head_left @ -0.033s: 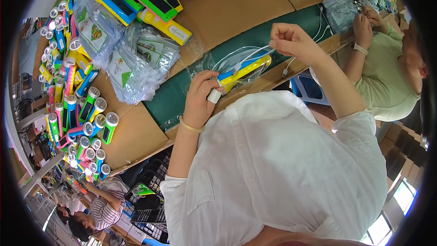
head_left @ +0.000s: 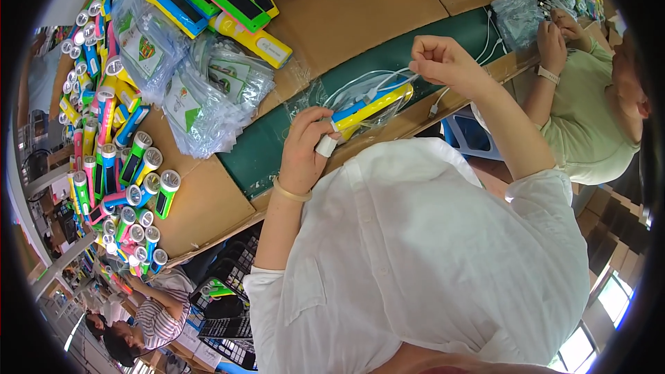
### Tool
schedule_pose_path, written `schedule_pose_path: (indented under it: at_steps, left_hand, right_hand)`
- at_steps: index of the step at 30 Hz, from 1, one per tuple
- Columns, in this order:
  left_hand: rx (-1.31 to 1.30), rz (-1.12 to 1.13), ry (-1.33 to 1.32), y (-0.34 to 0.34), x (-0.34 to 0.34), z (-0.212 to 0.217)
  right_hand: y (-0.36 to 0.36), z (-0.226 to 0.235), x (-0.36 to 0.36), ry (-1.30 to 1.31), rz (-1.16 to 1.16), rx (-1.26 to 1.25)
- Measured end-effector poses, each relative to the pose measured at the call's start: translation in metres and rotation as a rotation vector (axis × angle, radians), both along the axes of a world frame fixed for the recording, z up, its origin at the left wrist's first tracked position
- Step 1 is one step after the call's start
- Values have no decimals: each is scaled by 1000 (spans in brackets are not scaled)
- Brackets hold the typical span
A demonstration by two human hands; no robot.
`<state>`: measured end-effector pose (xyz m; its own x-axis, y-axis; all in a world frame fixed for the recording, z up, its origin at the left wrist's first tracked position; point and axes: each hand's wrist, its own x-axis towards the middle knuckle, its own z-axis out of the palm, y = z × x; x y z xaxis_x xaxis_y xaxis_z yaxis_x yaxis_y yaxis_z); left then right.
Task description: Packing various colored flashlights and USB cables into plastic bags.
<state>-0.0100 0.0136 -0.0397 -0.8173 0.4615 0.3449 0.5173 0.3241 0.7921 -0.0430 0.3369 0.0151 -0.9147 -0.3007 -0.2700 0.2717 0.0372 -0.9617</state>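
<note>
My left hand (head_left: 305, 145) is closed around the near end of a blue and yellow flashlight (head_left: 368, 108) at the table's front edge. Clear plastic film (head_left: 393, 113) shows around the flashlight; whether it is inside a bag or on top of one I cannot tell. A white wrap covers one finger of that hand. Above the flashlight's far end, my right hand (head_left: 443, 62) pinches a thin white cable (head_left: 393, 77). The cable's plug (head_left: 371, 93) hangs over the flashlight, and a loop runs back toward my left hand.
Clear printed bags (head_left: 208, 100) are heaped to the left, beside a big pile of colourful flashlights (head_left: 111, 159). More flashlights (head_left: 232, 0) lie at the back. Another white cable plug (head_left: 434, 107) rests by the table edge. A co-worker's hands (head_left: 554, 38) are at the right.
The cable's plug has shifted slightly up and to the right over the flashlight. Both hands stay almost where they were.
</note>
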Motion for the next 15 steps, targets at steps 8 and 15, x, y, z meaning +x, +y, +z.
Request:
schedule_pose_path:
  at_steps: [8, 15]
  left_hand:
    - [0, 328, -290, -7, 15, 3]
    - [37, 267, -138, 4, 25, 12]
  right_hand:
    - [-38, 19, -9, 355, 347, 540]
    - [-88, -9, -24, 558, 727, 606]
